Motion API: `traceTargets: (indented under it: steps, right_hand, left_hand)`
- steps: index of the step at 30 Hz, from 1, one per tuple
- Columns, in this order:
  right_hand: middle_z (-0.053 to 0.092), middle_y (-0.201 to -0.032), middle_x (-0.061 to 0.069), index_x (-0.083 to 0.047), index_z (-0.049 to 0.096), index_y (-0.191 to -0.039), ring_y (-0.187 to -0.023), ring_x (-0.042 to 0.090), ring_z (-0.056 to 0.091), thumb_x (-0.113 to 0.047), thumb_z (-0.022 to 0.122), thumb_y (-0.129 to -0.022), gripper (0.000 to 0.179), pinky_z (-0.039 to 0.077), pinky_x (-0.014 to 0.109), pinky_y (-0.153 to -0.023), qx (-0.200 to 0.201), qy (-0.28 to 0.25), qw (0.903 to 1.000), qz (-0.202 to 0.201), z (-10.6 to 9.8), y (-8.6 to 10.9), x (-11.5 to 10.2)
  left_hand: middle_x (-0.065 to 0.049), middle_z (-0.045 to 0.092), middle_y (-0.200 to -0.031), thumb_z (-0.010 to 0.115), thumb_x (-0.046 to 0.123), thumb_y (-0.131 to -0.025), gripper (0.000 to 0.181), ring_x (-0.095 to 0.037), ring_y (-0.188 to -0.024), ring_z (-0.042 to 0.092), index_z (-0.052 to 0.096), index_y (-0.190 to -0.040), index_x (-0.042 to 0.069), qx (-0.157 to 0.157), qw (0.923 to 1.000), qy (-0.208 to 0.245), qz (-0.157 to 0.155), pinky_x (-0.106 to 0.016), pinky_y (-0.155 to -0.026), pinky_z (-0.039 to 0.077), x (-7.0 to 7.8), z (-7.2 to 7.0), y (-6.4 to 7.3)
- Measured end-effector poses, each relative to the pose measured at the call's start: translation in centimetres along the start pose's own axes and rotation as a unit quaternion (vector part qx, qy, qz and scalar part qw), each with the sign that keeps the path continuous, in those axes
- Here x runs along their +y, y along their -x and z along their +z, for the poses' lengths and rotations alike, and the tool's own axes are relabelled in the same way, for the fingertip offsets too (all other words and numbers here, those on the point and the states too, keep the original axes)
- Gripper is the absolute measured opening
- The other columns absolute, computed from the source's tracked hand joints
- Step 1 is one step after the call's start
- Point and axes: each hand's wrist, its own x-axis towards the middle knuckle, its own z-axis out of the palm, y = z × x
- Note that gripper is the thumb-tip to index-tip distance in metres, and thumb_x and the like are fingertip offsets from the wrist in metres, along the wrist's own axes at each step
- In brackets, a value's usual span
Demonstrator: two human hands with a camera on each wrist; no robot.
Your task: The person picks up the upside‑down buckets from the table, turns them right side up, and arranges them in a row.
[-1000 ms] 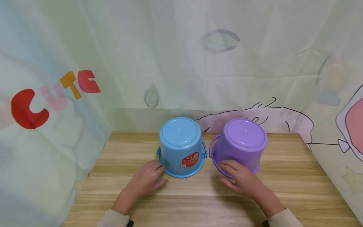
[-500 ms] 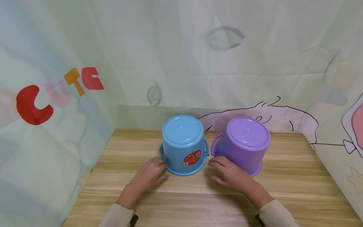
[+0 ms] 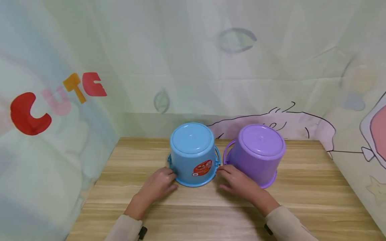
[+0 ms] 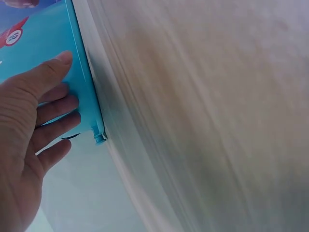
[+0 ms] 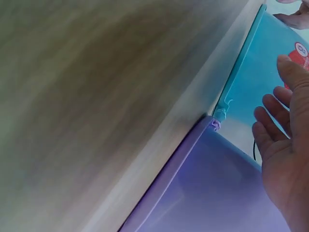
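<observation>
A blue bucket (image 3: 192, 147) stands upside down on the wooden table, a red oval sticker (image 3: 202, 168) on its front. To its right is a purple bucket (image 3: 256, 157), also upturned. My left hand (image 3: 158, 184) is beside the blue bucket's lower left side, its fingers loosely bent and holding nothing. In the left wrist view those fingers (image 4: 58, 113) lie close to the blue wall; contact is unclear. Between the two buckets, my right hand (image 3: 236, 182) reaches toward the blue bucket's lower right side. Its fingers (image 5: 275, 113) are relaxed, with nothing in them.
The wooden table (image 3: 196, 217) extends in front of the buckets and to both sides. Behind it hangs a pale printed curtain (image 3: 193, 67), with a printed curtain wall on each side. Each bucket's handle hangs at its side, the purple handle (image 3: 227, 152) facing the blue bucket.
My right hand has moved left, from the purple bucket's front to the gap beside the blue bucket. The left hand and both buckets stay about where they were.
</observation>
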Motion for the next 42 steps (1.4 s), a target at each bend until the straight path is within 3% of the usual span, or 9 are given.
traceTargets:
  steps: [6, 12, 22, 27, 35, 42]
  right_hand:
    - [0.069, -0.125, 0.012, -0.002, 0.069, -0.122, -0.117, 0.027, 0.065, -0.023, 0.088, -0.082, 0.049, 0.055, 0.041, -0.103, -0.032, 0.001, 0.9993, 0.022, 0.7, -0.5, -0.1]
    - [0.071, -0.118, 0.007, -0.005, 0.072, -0.117, -0.111, 0.023, 0.066, -0.021, 0.087, -0.083, 0.041, 0.056, 0.038, -0.099, -0.045, -0.006, 0.9985, 0.032, 0.9, -0.8, 0.0]
    - [0.072, -0.115, 0.004, -0.011, 0.074, -0.113, -0.108, 0.02, 0.065, -0.021, 0.084, -0.086, 0.03, 0.056, 0.035, -0.097, -0.087, -0.016, 0.9954, 0.037, 1.2, -1.5, 0.1]
    - [0.072, -0.113, 0.004, -0.01, 0.074, -0.11, -0.106, 0.02, 0.065, -0.019, 0.084, -0.086, 0.027, 0.056, 0.036, -0.096, -0.088, -0.004, 0.9955, 0.037, 1.5, -1.8, 0.3]
    - [0.069, -0.104, 0.003, -0.01, 0.072, -0.102, -0.097, 0.02, 0.063, -0.018, 0.086, -0.084, 0.025, 0.055, 0.036, -0.087, -0.084, 0.005, 0.9956, 0.04, 1.7, -2.5, 0.3]
    - [0.069, -0.103, 0.001, -0.012, 0.073, -0.098, -0.097, 0.021, 0.061, -0.019, 0.083, -0.087, 0.017, 0.054, 0.037, -0.089, -0.089, 0.009, 0.9942, 0.06, 2.0, -2.9, 0.3]
  left_hand:
    - [-0.002, 0.069, -0.082, 0.089, 0.024, -0.081, 0.024, -0.016, -0.076, 0.064, 0.075, -0.088, 0.005, -0.038, 0.9986, 0.022, -0.029, -0.032, -0.071, 0.059, -0.3, 0.0, -0.1]
    - [-0.001, 0.07, -0.084, 0.086, 0.019, -0.084, 0.016, -0.016, -0.078, 0.066, 0.075, -0.088, 0.007, -0.052, 0.9962, 0.038, -0.058, -0.033, -0.072, 0.06, -0.3, 0.2, -0.5]
    - [-0.003, 0.069, -0.087, 0.087, 0.014, -0.081, 0.016, -0.018, -0.079, 0.064, 0.076, -0.088, 0.005, -0.026, 0.9966, 0.059, -0.051, -0.032, -0.07, 0.059, -0.9, 0.8, -0.2]
    - [-0.005, 0.068, -0.091, 0.09, 0.013, -0.078, 0.017, -0.02, -0.086, 0.064, 0.077, -0.088, 0.006, -0.011, 0.9966, 0.064, -0.051, -0.035, -0.076, 0.06, -1.6, 1.2, -0.2]
    - [-0.003, 0.072, -0.091, 0.091, 0.012, -0.075, 0.015, -0.02, -0.091, 0.063, 0.08, -0.085, 0.007, -0.023, 0.9875, 0.123, -0.097, -0.037, -0.081, 0.059, -2.4, 1.3, -0.7]
    - [-0.002, 0.07, -0.09, 0.092, 0.013, -0.074, 0.016, -0.019, -0.091, 0.061, 0.079, -0.081, 0.008, -0.026, 0.9823, 0.146, -0.115, -0.037, -0.081, 0.058, -2.4, 1.3, -1.1]
